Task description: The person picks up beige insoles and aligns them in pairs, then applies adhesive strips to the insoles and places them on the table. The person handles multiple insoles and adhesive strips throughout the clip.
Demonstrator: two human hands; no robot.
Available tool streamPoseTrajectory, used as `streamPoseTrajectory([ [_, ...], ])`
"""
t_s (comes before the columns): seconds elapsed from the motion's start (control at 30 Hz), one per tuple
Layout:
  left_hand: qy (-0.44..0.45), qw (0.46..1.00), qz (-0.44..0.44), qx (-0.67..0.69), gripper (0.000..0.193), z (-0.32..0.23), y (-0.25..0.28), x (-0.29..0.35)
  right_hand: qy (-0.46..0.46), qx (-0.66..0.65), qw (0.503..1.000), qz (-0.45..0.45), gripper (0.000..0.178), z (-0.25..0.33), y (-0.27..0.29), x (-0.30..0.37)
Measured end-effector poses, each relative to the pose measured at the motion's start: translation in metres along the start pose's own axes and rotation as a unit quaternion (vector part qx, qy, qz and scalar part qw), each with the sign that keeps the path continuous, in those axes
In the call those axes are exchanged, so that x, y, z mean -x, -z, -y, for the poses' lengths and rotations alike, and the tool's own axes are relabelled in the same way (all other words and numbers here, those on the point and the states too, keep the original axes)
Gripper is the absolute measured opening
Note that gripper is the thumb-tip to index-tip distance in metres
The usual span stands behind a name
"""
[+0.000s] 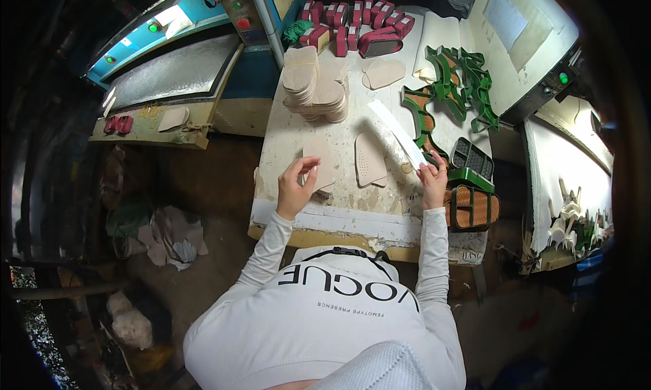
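Note:
My left hand hovers at the edge of a small stack of beige insole-shaped pieces. Its fingers are curled, the thumb stands apart from them, and nothing shows between. Between thumb and fingers, my right hand grips the near end of a long white strip, which slants away to the far left over the table. Between my hands lies another beige piece, this one with rows of small holes. A tall pile of beige pieces stands farther back, and a single flat one rests to its right.
Dark red cutting dies cluster at the table's far end. Green-edged dies line the right side, with a brown-filled die near the front corner. Press machines flank the worktable. Scraps lie on the floor at left.

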State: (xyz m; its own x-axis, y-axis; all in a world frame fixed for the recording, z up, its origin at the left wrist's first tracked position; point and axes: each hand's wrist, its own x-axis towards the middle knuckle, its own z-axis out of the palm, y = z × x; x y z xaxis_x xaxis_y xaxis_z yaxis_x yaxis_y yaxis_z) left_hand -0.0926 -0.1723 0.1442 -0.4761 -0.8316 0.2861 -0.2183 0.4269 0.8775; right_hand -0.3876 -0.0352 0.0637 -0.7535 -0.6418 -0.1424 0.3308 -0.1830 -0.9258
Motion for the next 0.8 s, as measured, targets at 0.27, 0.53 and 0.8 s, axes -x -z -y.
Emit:
streamPoseTrajectory([
  [0.27,-0.015,0.998,0.062,0.014,0.014,0.002,-0.021,0.013,0.005,-0.048,0.997,0.064,0.062,-0.04,-0.073,-0.057],
  [0.53,-0.054,0.993,0.104,-0.034,0.014,0.004,-0.026,0.011,0.064,0.322,0.938,0.109,0.014,-0.043,-0.048,-0.042],
  [0.8,-0.17,0.952,0.236,-0.091,0.028,0.026,-0.094,-0.021,0.229,0.505,0.817,0.158,0.01,-0.035,-0.026,-0.003],
])
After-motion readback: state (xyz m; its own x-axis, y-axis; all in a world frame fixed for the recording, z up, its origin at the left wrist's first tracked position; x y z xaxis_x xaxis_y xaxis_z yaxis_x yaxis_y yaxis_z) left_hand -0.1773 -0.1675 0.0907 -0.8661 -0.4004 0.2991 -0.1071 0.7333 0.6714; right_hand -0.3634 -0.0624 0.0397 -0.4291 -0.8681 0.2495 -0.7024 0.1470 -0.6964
